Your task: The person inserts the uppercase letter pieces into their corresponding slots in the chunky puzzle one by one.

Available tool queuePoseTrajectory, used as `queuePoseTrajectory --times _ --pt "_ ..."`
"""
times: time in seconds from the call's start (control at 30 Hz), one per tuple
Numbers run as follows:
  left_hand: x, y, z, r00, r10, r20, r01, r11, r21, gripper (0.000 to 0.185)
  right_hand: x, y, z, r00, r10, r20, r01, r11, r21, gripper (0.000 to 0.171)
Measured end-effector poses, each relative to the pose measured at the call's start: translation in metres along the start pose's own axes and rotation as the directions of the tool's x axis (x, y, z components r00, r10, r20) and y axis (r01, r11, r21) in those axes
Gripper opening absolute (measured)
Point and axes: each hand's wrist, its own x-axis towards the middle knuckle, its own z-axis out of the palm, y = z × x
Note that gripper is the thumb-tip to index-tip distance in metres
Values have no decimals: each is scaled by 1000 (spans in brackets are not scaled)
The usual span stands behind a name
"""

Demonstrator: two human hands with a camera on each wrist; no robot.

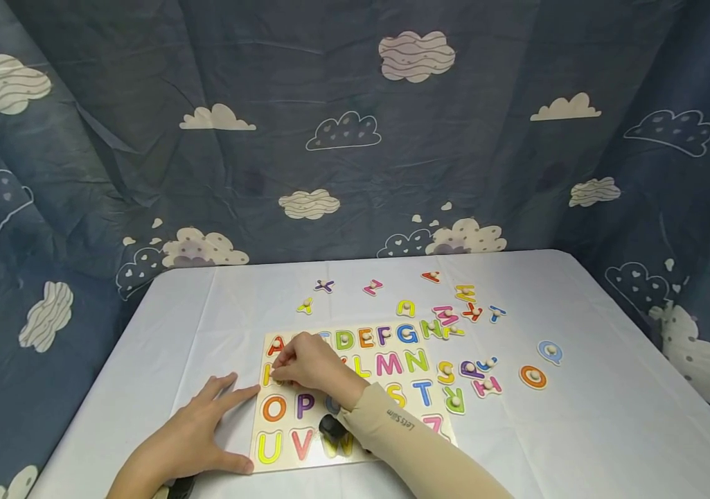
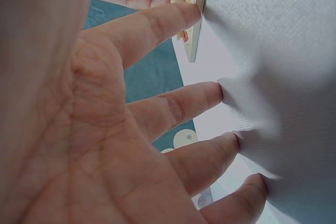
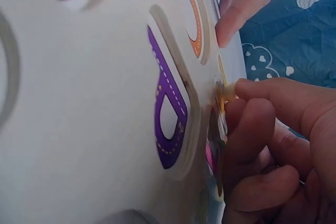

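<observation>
Right hand [image 1: 309, 364] is curled over the left part of the alphabet puzzle board [image 1: 355, 395]; a yellow letter piece [image 3: 221, 109] is pinched by its peg between thumb and fingertips [image 3: 252, 124], at the board's second row near the left edge. Left hand [image 1: 195, 433] is spread flat on the desk [image 1: 610, 416], fingers [image 2: 199, 95] straight, index tip touching the board's left edge. Loose letters [image 1: 473, 378] are scattered right of and behind the board.
</observation>
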Motion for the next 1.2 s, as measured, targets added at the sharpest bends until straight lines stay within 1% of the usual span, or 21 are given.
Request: queuePoseTrajectory --times 0.07,0.17,0.27,0.4,0.53,0.7,0.77,0.9,1.07,1.2 --pt "0 0 0 1000 1 0 -1 1000 -3 110 -1 0 -2 1000 4 29 -5 1000 20 13" --pt "0 0 0 1000 -2 4 2 1000 -2 110 -1 0 -8 997 5 83 -9 999 48 18" --pt "2 1 -1 1000 -15 11 15 1000 3 110 -1 0 -15 994 -4 107 -3 998 69 25" --pt "4 2 -1 999 -36 21 36 999 8 111 2 0 -24 995 1 103 -11 996 94 25" --pt "4 2 0 999 -38 25 38 999 11 112 3 -1 -32 995 15 97 -23 996 87 22" --pt "3 2 1 998 -57 27 57 998 6 113 1 2 -42 996 -5 87 -2 998 70 20" --pt "3 2 2 997 -68 28 67 998 3 114 -1 5 -47 996 -7 91 1 998 70 21" --pt "4 3 3 997 -69 31 69 998 0 114 -6 11 -58 996 -9 87 2 996 84 22" --pt "4 3 3 997 -69 29 69 998 3 114 -12 21 -76 998 -6 60 1 996 88 22" --pt "4 3 2 997 -78 27 77 997 11 115 -17 30 -92 999 4 34 -6 997 71 24"
